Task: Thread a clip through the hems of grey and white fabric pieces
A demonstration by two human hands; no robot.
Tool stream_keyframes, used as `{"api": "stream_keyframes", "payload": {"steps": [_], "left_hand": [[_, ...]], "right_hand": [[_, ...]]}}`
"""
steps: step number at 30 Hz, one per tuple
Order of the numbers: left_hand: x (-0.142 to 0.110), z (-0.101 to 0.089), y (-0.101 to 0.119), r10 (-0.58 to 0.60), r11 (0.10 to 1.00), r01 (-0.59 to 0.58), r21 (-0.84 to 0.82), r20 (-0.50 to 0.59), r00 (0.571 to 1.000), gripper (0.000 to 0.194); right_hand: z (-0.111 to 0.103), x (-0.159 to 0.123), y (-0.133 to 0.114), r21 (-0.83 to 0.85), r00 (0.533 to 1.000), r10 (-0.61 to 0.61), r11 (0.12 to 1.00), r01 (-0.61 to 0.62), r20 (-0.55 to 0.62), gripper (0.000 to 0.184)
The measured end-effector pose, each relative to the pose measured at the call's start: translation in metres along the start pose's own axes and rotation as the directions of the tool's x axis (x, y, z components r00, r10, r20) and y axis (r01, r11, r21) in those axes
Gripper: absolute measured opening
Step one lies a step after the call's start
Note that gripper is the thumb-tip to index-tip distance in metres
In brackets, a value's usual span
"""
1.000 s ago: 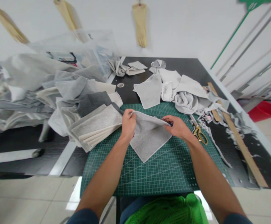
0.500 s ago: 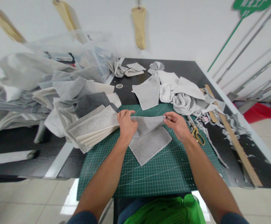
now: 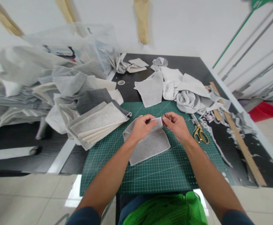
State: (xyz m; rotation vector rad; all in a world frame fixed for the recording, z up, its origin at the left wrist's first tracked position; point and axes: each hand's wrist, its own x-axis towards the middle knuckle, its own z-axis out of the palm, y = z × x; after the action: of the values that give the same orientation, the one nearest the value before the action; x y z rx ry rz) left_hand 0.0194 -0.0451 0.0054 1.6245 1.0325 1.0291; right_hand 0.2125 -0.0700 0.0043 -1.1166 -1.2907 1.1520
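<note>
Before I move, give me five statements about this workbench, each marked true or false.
1. The left hand is on the gray cloth. True.
2. The scissors have gold handles. True.
3. The right hand holds the scissors. False: it is at the cloth's edge, and the scissors lie to its right.
4. The red bucket stands on the green mat. False: it is off the table, past its right edge.
5. Yellow gloves hang on the wall. True.

We look from one head camera, forward and steeply down, close above the desk (image 3: 63, 156) (near enough that our own forearms fill the foreground), with the wall (image 3: 185, 28) beyond.
</note>
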Motion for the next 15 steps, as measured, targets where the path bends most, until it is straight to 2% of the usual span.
{"api": "stream_keyframes", "payload": {"steps": [3,7,10,15], "left_hand": [[0.002,0.002,-0.005,-0.107,0.982,0.099,-0.162,-0.037,0.994,0.02],[0.003,0.005,-0.009,-0.203,0.936,0.168,-0.31,-0.084,0.976,0.02],[0.003,0.006,-0.011,-0.218,0.918,0.165,-0.362,-0.112,0.969,0.018],[0.003,0.008,-0.013,-0.179,0.923,0.122,-0.365,-0.126,0.976,0.02]], "right_hand": [[-0.001,0.001,-0.001,-0.041,0.997,-0.027,0.999,0.025,-0.066,0.025],[0.0,-0.001,-0.003,-0.157,0.984,-0.15,0.978,0.134,-0.093,0.025],[0.004,-0.003,-0.003,-0.302,0.969,-0.224,0.936,0.183,-0.108,0.027],[0.011,-0.007,-0.002,-0.54,0.908,-0.411,0.784,0.305,-0.084,0.028]]}}
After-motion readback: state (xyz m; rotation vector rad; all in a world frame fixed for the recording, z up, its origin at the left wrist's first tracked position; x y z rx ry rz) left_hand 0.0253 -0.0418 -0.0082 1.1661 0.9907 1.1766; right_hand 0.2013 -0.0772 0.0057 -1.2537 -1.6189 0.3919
